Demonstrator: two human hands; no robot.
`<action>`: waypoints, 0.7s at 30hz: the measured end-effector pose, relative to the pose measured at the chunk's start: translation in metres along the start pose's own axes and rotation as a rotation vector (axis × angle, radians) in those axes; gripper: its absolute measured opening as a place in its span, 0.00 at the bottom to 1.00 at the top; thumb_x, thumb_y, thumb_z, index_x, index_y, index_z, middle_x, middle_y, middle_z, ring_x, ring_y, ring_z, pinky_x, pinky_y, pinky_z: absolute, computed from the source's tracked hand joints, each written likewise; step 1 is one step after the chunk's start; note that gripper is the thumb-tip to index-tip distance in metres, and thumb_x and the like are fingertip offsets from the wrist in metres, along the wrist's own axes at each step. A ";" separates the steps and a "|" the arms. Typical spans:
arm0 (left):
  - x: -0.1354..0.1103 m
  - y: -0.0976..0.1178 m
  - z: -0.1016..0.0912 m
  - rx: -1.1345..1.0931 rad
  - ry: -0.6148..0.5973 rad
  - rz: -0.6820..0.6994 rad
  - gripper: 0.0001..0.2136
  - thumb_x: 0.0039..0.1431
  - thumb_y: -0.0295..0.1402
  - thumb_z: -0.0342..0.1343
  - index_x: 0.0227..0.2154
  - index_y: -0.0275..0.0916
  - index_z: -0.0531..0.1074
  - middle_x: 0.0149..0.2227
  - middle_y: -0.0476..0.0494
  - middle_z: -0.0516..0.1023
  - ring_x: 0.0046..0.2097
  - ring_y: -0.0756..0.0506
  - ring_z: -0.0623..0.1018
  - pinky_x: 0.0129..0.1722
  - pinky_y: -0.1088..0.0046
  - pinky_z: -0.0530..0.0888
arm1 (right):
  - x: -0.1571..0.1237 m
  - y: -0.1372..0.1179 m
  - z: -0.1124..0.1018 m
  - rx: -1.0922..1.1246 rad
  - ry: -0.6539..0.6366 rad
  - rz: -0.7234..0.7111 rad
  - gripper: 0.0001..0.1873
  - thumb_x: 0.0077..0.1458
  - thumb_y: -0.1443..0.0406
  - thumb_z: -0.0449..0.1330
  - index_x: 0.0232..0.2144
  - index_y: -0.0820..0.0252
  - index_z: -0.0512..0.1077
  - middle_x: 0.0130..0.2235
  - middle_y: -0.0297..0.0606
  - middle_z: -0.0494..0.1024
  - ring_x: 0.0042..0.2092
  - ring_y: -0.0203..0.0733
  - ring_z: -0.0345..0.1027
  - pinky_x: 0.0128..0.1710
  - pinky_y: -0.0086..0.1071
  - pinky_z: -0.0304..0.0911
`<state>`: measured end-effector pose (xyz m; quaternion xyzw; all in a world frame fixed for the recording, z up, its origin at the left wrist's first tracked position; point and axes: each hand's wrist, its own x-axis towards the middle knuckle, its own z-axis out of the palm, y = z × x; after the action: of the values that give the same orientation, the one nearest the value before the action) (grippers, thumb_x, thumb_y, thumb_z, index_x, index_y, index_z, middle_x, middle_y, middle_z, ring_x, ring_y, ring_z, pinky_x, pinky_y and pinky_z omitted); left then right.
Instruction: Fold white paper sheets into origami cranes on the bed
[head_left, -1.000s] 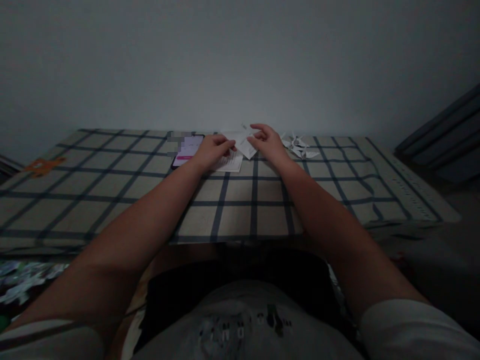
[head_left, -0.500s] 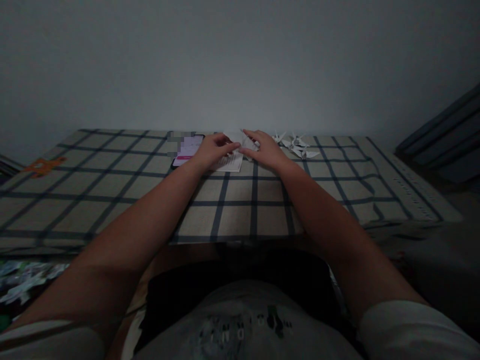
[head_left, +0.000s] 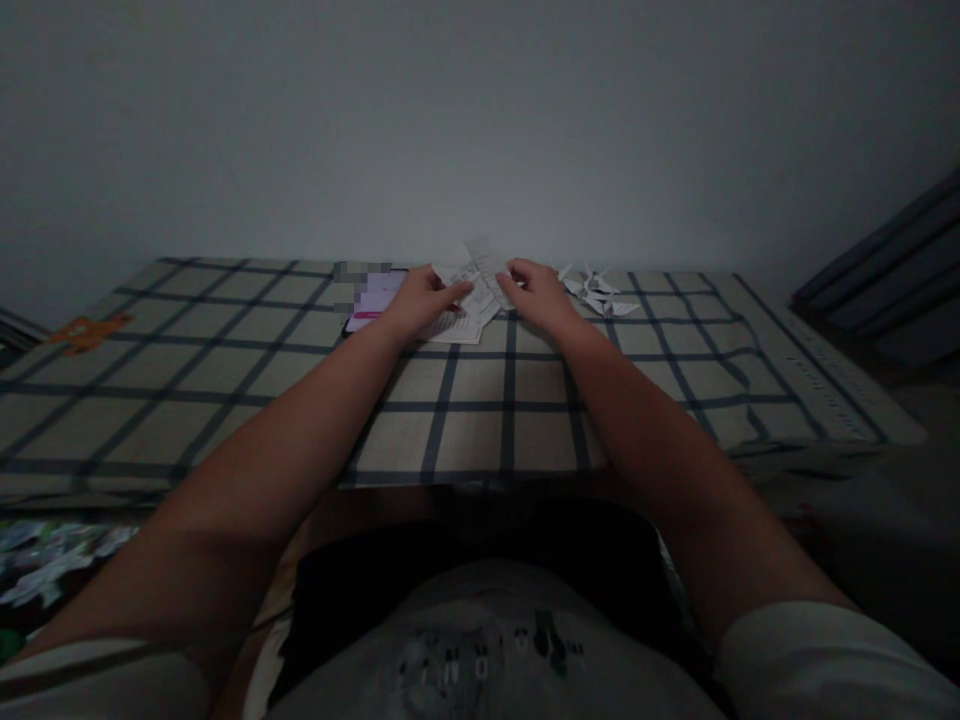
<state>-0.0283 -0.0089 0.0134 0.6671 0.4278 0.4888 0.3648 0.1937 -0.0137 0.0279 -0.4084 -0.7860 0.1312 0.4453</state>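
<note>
A printed sheet of paper (head_left: 487, 272), partly folded or opened out, is held between my two hands near the wall. My left hand (head_left: 424, 300) pinches its left side, thumb on top. The right side is gripped by my right hand (head_left: 534, 292), with the thumb and fingers closed on it. Beneath the sheet lies a stack of printed paper (head_left: 461, 330), partly covered by my left hand. Several folded paper cranes (head_left: 596, 292) sit just right of my right hand.
A phone (head_left: 375, 290) with a lit screen lies left of my left hand. The table has a checked cloth (head_left: 472, 405) and meets a plain wall (head_left: 480, 130). An orange object (head_left: 88, 330) rests at the far left. Grey fabric (head_left: 892, 280) hangs at the right.
The paper between my hands has opened out, and one part now stands up higher toward the wall. My right hand has shifted slightly right, and its fingers have drawn closer together.
</note>
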 end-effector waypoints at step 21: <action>0.003 0.006 0.000 -0.453 0.056 -0.136 0.09 0.53 0.28 0.63 0.39 0.35 0.78 0.42 0.39 0.85 0.43 0.42 0.85 0.50 0.62 0.82 | 0.005 0.011 0.006 0.514 0.071 0.269 0.28 0.62 0.59 0.62 0.62 0.51 0.64 0.36 0.33 0.79 0.31 0.37 0.70 0.33 0.32 0.69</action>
<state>-0.0264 -0.0084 0.0195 0.5241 0.3612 0.5650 0.5250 0.1930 -0.0021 0.0216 -0.3870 -0.6498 0.3693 0.5400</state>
